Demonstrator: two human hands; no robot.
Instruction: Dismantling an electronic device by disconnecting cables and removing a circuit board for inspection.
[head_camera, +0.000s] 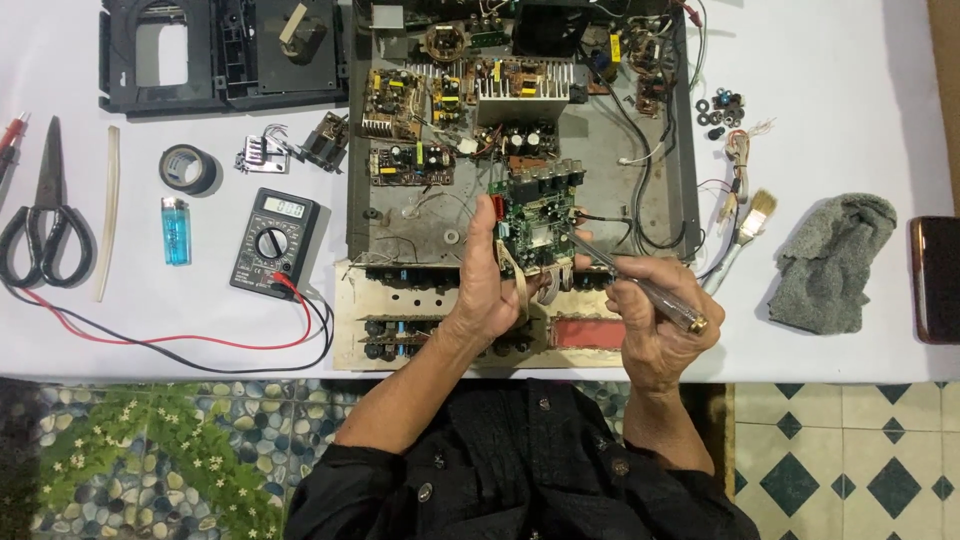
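Note:
My left hand (487, 285) grips a green circuit board (535, 215) by its left edge and holds it upright above the front of an opened metal chassis (665, 170). My right hand (655, 320) is closed around a clear-handled screwdriver (645, 285), whose tip reaches the board's lower right side. Pale ribbon cables hang from the bottom of the board between my hands. Inside the chassis sit several smaller boards, a finned heat sink (522, 92) and loose wires.
A multimeter (274, 242) with red and black leads lies left of the chassis, beside a blue lighter (176, 230), tape roll (188, 168) and scissors (45, 225). A paintbrush (745, 235), grey rag (830, 262) and dark phone (937, 280) lie right. A black plastic frame (220, 55) sits top left.

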